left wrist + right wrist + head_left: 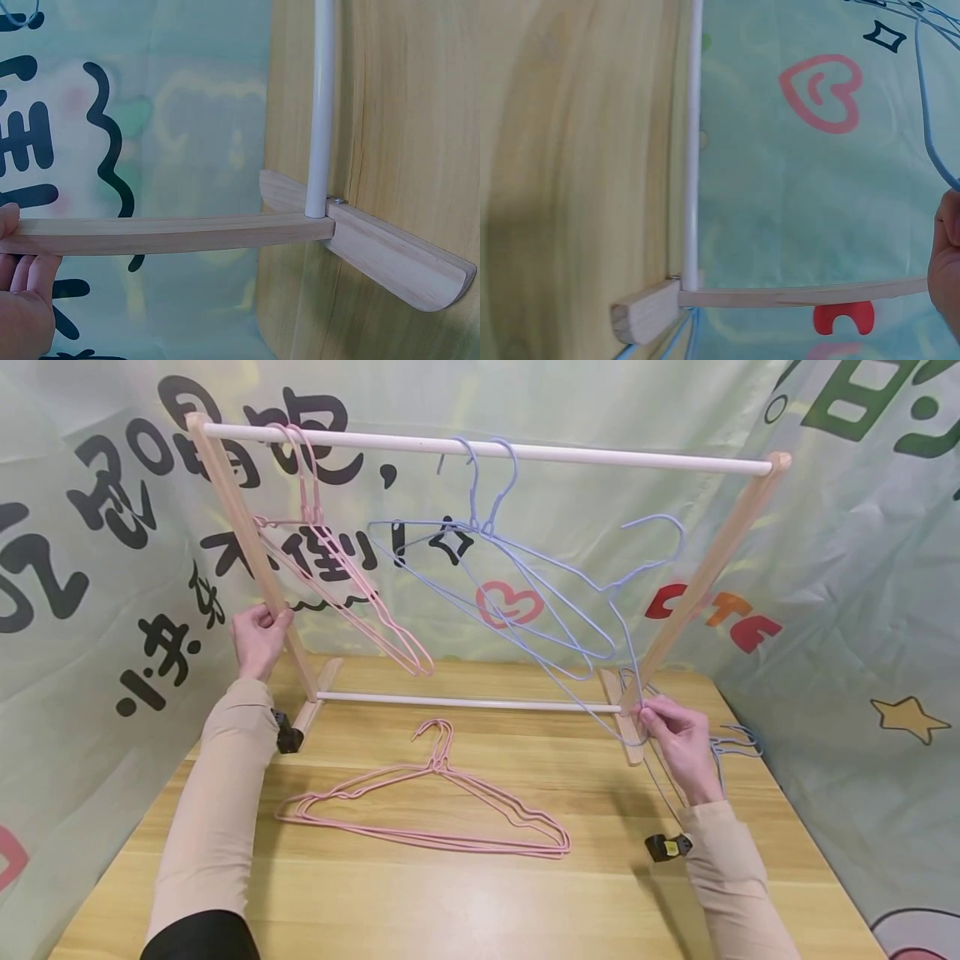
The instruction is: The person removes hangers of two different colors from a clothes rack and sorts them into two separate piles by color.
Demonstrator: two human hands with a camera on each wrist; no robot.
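One blue hanger (609,589), hook (681,539) upper right, long axis down-right | right hand (678,745) pinches it, left hand (258,642) grips post (238,514) | pink hangers (438,767) head-cam only lol

Booth-like space, kind of building unclear, pale green cloth (817,635) with cartoon lettering (152,694) hung along the far and side edges of a wood-grain table (525,910).

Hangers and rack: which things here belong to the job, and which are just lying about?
Apparently in the job:
clothes rack, held by the left hand
blue hanger in the right hand
hung blue hangers
hung pink hangers
loose pink hangers
loose blue hangers

Just around:
table
printed backdrop
wrist cameras
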